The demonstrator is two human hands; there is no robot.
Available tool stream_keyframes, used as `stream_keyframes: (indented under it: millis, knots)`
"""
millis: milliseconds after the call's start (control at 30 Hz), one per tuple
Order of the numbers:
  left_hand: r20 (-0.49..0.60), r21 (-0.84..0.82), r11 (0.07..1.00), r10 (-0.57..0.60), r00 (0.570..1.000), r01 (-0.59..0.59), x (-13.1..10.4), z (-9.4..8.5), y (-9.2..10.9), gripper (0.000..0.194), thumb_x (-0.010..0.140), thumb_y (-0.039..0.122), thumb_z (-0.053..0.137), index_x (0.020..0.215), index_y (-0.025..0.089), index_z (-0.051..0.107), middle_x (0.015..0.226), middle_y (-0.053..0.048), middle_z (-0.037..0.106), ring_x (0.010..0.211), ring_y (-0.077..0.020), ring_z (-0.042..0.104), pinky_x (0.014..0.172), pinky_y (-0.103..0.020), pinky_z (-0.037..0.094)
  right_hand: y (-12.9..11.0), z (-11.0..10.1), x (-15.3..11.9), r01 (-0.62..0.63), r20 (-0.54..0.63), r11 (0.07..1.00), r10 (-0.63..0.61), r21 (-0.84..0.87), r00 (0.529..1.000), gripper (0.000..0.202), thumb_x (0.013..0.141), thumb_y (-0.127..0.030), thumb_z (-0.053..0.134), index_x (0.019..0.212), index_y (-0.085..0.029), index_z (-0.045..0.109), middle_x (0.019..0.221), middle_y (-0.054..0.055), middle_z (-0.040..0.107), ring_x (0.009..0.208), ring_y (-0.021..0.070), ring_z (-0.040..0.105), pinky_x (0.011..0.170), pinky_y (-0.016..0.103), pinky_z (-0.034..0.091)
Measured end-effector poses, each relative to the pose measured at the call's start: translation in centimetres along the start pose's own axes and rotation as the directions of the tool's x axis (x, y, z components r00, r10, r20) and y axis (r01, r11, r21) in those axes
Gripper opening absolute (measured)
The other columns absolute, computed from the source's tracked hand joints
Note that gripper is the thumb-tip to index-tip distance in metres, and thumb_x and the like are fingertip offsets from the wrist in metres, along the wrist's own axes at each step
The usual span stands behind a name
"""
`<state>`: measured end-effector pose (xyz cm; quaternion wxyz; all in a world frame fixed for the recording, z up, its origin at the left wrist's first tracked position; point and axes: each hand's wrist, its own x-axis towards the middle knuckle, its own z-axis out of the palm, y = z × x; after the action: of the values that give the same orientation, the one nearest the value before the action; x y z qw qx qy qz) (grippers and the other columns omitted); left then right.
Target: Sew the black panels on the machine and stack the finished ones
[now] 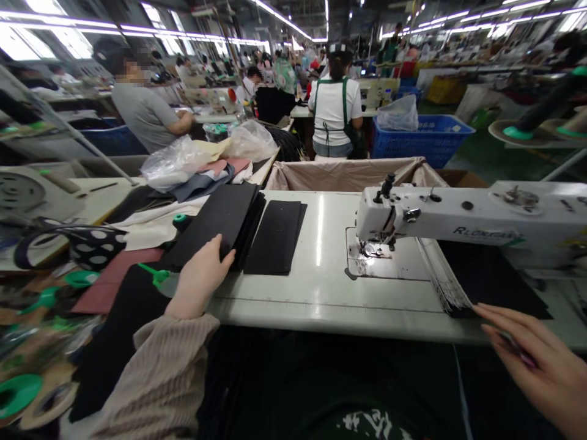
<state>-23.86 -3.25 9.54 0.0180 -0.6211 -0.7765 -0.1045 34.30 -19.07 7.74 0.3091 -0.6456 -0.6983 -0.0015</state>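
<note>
My left hand lies on the near end of a tall stack of black panels, its thumb apart from the fingers at the stack's right edge. Just right of it is a smaller pile of black panels, lying flat. At the lower right, my right hand touches the near corner of another black stack with whitish left edges, beneath the sewing machine's arm. A small dark tool with a pinkish edge is tucked in its curled fingers; its kind is mostly hidden. The white sewing machine stands between the hands.
Behind the sewing table hangs a beige cloth-lined bin. Scraps and a plastic bag are heaped at the left. Green thread cones stand nearby. Co-workers sit ahead, beside a blue crate.
</note>
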Motion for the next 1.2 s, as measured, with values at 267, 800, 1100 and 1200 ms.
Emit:
stream_keyframes:
  millis: [267,800,1100,1200]
  knots:
    - [-0.308,-0.117,0.946,0.254,0.917,-0.301,-6.0,-2.7,5.8,0.039,0.098,0.038,0.045,0.130,0.023,0.061,0.121,-0.008,0.069,0.109,-0.0293,0.064,0.095,-0.040,0.047,-10.1,7.4,1.8,-0.312,0.499,0.711,-0.063,0.630,0.865,0.028,0.094,-0.042,0.052,0.114,-0.033,0.069,0.114,0.005,0.070,0.085,0.0201,0.066,0.075,0.035,0.055]
    - [0.501,-0.845,-0.145,0.126,0.856,0.516,-14.2,6.7,11.7,0.048,0.092,0.053,0.055,0.124,0.018,0.060,0.133,-0.013,0.059,0.126,-0.0291,0.055,0.107,-0.044,0.045,-11.3,13.8,2.6,-0.671,0.650,0.222,0.169,0.707,0.741,0.056,0.077,-0.042,0.076,0.129,-0.025,0.062,0.068,-0.006,0.055,0.067,0.0144,0.052,0.078,0.034,0.045]
    - [0.433,-0.762,-0.377,0.309,0.847,0.527,-14.8,3.9,14.9,0.068,0.089,0.016,0.065,0.148,0.034,0.037,0.139,-0.002,0.058,0.133,-0.0248,0.050,0.116,-0.042,0.038,-12.6,9.6,3.8,-0.692,0.700,0.109,-0.054,0.713,0.713,0.058,0.081,-0.038,0.073,0.135,-0.024,0.057,0.087,0.000,0.071,0.086,0.0186,0.066,0.091,0.040,0.048]
    - [0.395,-0.798,-0.378,0.263,0.881,0.470,-14.9,3.5,15.4,0.070,0.089,0.016,0.065,0.148,0.039,0.035,0.144,0.002,0.054,0.137,-0.0225,0.046,0.119,-0.040,0.034,-12.7,8.8,4.0,-0.703,0.711,0.117,-0.041,0.701,0.702,0.061,0.081,-0.037,0.073,0.138,-0.023,0.055,0.079,-0.002,0.070,0.080,0.0178,0.066,0.087,0.039,0.051]
